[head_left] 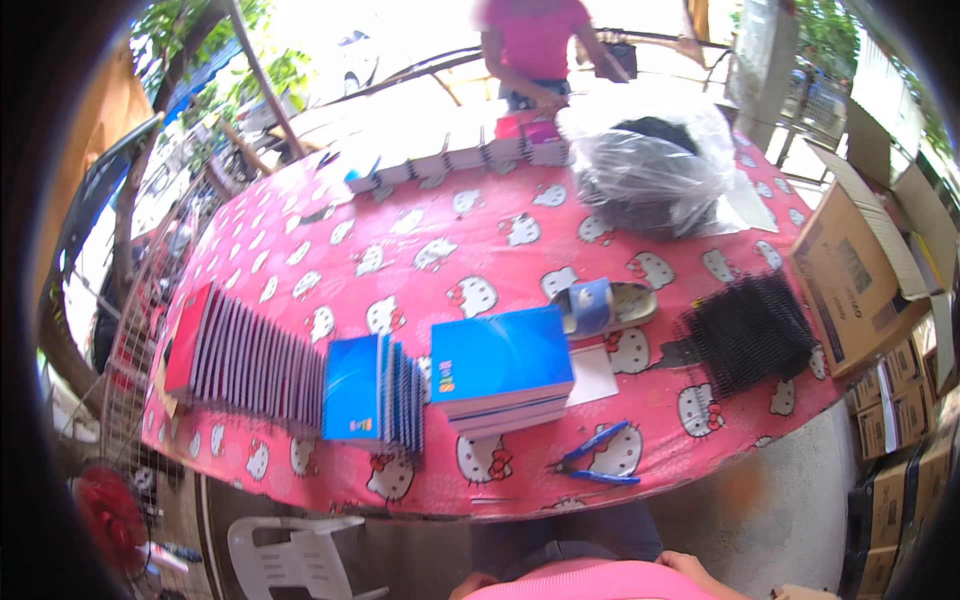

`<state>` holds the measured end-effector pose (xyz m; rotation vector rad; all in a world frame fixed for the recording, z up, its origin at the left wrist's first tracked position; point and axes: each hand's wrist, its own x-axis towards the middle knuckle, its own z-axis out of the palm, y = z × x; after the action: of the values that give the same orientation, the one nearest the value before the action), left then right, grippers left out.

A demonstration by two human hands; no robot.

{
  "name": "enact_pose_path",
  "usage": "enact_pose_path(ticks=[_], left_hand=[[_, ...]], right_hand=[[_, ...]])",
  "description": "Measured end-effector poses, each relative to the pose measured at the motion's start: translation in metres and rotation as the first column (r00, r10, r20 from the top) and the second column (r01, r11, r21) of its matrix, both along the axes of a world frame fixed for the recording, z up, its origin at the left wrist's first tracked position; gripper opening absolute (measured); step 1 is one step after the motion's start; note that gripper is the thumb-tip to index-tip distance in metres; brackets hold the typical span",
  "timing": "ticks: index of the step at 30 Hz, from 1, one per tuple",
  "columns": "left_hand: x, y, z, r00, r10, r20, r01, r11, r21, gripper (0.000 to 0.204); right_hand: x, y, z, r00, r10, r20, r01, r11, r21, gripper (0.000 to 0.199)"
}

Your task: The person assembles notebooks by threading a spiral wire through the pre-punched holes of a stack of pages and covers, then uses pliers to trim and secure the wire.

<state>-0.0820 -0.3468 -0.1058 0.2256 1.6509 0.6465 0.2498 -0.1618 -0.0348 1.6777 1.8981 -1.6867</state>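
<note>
At the lower edge, my left hand point(474, 583) and my right hand point(688, 567) rest by my hips, away from the table; the fingers of both are mostly hidden by my pink top. In front of me is a stack of blue notebooks point(500, 345). Left of it stands a row of blue spiral notebooks point(355, 385), then a long row of red-covered notebooks point(250, 360). Blue-handled pliers point(600, 472) lie spread near the front edge. A pile of black binding coils point(750, 330) lies at the right.
Behind the notebooks is a blue slipper point(605, 305). A clear plastic bag point(655, 175) with black contents sits farther back, beside more notebook stacks point(465, 158). Across the pink table point(400, 260) stands a person point(540, 45). Cardboard boxes point(860, 270) flank the right; a white chair point(290, 560) is below left.
</note>
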Motion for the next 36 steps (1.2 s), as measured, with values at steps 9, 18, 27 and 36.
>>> enact_pose_path(ticks=[9, 18, 27, 36], left_hand=[[-0.033, 0.117, 0.195, 0.610, -0.791, -0.038, 0.310, 0.194, 0.931, 0.074], [-0.036, 0.100, 0.153, 0.965, 0.082, 0.250, -0.252, 0.557, 0.791, 0.081], [-0.060, 0.186, 0.122, 0.847, 0.472, 0.246, -0.498, 0.540, 0.678, 0.070], [-0.063, 0.207, 0.130, 0.880, 0.389, 0.272, -0.462, 0.574, 0.676, 0.080]], right_hand=[[-0.129, 0.112, 0.065, 0.870, 0.491, -0.041, -0.152, 0.348, 0.925, 0.048], [-0.123, 0.148, 0.036, 0.941, 0.216, 0.259, -0.326, 0.383, 0.864, 0.064], [-0.198, 0.165, 0.035, 0.735, -0.133, -0.665, 0.025, 0.985, -0.169, 0.093], [-0.236, 0.159, 0.030, 0.679, -0.161, -0.716, 0.001, 0.976, -0.219, 0.101]])
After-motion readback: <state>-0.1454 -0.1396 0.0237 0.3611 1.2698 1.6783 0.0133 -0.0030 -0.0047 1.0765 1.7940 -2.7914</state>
